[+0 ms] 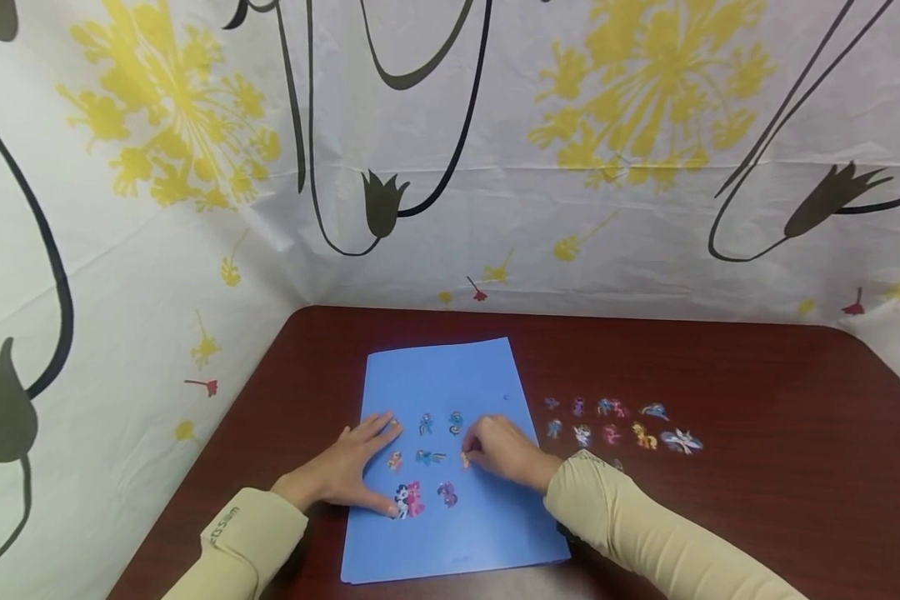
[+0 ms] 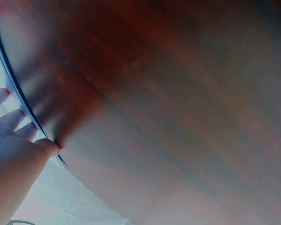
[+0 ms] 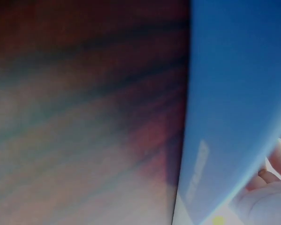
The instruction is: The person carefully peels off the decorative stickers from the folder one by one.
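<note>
A blue folder [image 1: 450,550] lies on the dark table, with several small pony stickers on it. My left hand [image 1: 345,467] rests on its left side, fingers spread and thumb at the black-and-pink pony sticker [image 1: 411,500]. In the left wrist view the left hand [image 2: 18,150] shows at the folder's edge. My right hand [image 1: 506,450] has curled fingers and pinches a small orange pony sticker [image 1: 465,460] against the folder, right of a blue pony sticker [image 1: 430,457]. Below sits a purple pony sticker [image 1: 447,494]. The right wrist view shows part of the right hand [image 3: 267,192] beyond the folder [image 3: 234,93].
Right of the folder, several more pony stickers lie in rows on the table, among them an orange pony [image 1: 644,437] and a white winged one [image 1: 682,442]. A patterned white cloth [image 1: 435,267] hangs behind the table [image 1: 757,375] and along its left side.
</note>
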`<control>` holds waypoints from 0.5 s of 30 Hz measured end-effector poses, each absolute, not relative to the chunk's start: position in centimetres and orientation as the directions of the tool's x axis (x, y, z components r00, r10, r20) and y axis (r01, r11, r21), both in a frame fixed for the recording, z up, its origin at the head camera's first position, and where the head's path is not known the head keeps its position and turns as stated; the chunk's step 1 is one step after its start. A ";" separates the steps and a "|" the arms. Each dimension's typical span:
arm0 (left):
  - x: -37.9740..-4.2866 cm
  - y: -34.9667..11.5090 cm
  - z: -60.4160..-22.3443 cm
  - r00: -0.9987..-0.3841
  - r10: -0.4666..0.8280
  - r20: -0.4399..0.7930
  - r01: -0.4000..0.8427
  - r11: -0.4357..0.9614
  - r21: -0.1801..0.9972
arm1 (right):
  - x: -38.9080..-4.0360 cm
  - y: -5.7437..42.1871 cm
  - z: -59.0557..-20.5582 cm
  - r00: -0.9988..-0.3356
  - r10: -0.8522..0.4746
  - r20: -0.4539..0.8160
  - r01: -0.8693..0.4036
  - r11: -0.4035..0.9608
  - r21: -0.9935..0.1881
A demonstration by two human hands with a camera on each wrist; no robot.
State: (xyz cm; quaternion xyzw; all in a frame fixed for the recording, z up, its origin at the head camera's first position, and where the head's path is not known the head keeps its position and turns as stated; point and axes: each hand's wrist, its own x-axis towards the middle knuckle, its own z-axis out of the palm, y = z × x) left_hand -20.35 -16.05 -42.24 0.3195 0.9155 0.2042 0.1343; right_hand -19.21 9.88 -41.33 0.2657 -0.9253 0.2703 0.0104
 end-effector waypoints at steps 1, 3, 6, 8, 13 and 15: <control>-20.3 -16.0 -42.3 -0.760 0.639 -0.116 0.530 0.713 0.458 | -19.2 9.9 -41.3 -0.854 -0.493 0.167 -0.504 0.705 -0.499; -20.3 -16.0 -42.3 -0.761 0.638 -0.115 0.529 0.714 0.459 | -19.2 10.0 -41.2 -0.848 -0.502 0.173 -0.512 0.690 -0.511; -20.3 -16.0 -42.3 -0.762 0.637 -0.114 0.528 0.714 0.459 | -19.3 10.1 -41.2 -0.844 -0.509 0.171 -0.516 0.682 -0.518; -20.3 -16.1 -42.4 -0.763 0.636 -0.115 0.526 0.715 0.461 | -19.3 10.2 -41.3 -0.844 -0.511 0.165 -0.514 0.682 -0.520; -20.4 -16.1 -42.5 -0.765 0.635 -0.112 0.527 0.715 0.459 | -19.4 10.3 -41.5 -0.834 -0.524 0.172 -0.530 0.673 -0.516; -20.4 -16.1 -42.5 -0.765 0.635 -0.110 0.528 0.715 0.458 | -19.4 10.3 -41.5 -0.834 -0.521 0.181 -0.533 0.675 -0.511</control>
